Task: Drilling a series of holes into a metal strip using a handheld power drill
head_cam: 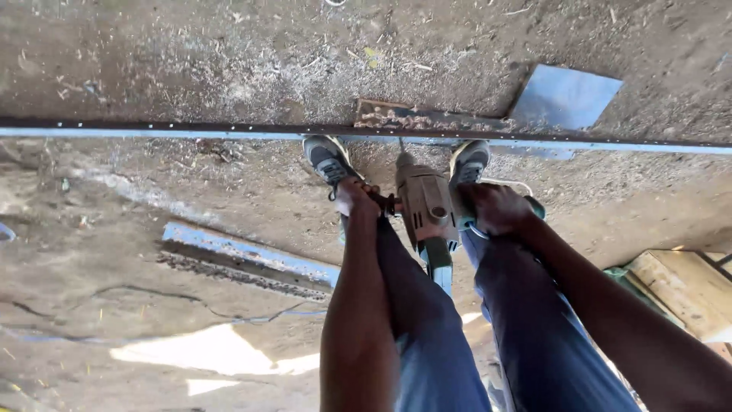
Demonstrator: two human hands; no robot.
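Observation:
I look straight down at a power drill, tan and green, held between my legs with its bit pointing at a long metal bar that lies across the ground. My left hand is closed on the drill's side handle. My right hand grips the drill's rear handle. Both of my grey shoes stand right against the bar, one on each side of the drill bit.
A flat metal sheet lies beyond the bar at the upper right. A second perforated metal strip lies on the dirt to the left. Wooden boards sit at the right edge. Sawdust and shavings cover the ground.

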